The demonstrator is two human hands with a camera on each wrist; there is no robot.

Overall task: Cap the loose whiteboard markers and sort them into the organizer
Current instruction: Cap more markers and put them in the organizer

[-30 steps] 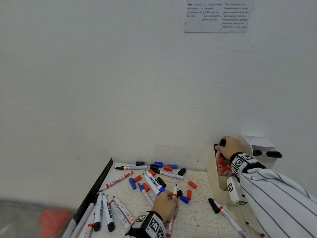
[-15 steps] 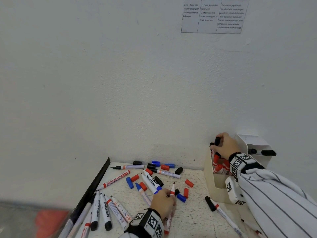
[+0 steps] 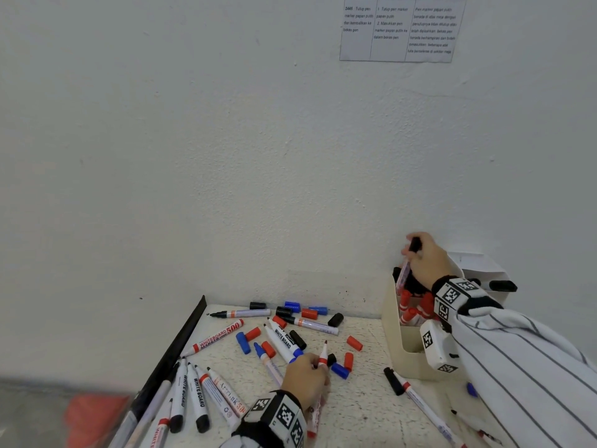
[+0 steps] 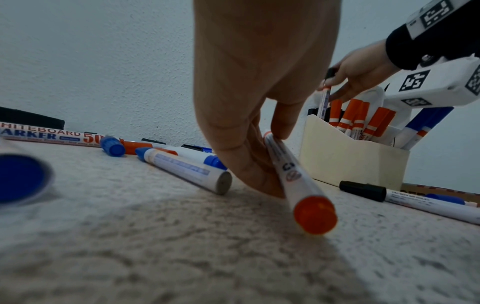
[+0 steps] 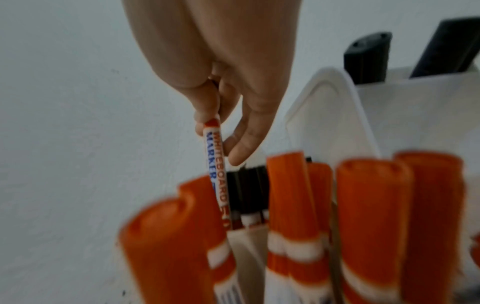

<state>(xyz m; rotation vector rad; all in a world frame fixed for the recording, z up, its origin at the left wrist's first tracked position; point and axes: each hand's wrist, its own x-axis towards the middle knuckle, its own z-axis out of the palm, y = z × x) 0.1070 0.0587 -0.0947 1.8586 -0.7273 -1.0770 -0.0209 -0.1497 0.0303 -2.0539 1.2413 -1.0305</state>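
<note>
My right hand (image 3: 423, 258) pinches a black-capped whiteboard marker (image 3: 405, 270) by its cap end and holds it upright over the cream organizer (image 3: 400, 347). The marker's (image 5: 217, 164) lower end dips among the black-capped markers at the back; red-capped markers (image 5: 293, 195) fill the compartment in front. On the table, my left hand (image 3: 307, 373) grips an uncapped red marker (image 3: 323, 355), tip pointing away. In the left wrist view, fingers and thumb of that hand (image 4: 259, 160) curl round the barrel (image 4: 293, 176), its red end raised toward the camera.
Loose red, blue and black caps (image 3: 353, 343) and several uncapped markers (image 3: 223, 336) lie scattered on the speckled table (image 3: 365, 412). A black-capped marker (image 3: 416, 399) lies in front of the organizer. A white holder (image 3: 478, 270) stands behind it, against the wall. A black strip (image 3: 181, 347) edges the table's left side.
My right hand has risen above the organizer, drawing the black-capped marker upward. The left hand keeps hold of the red marker in about the same place.
</note>
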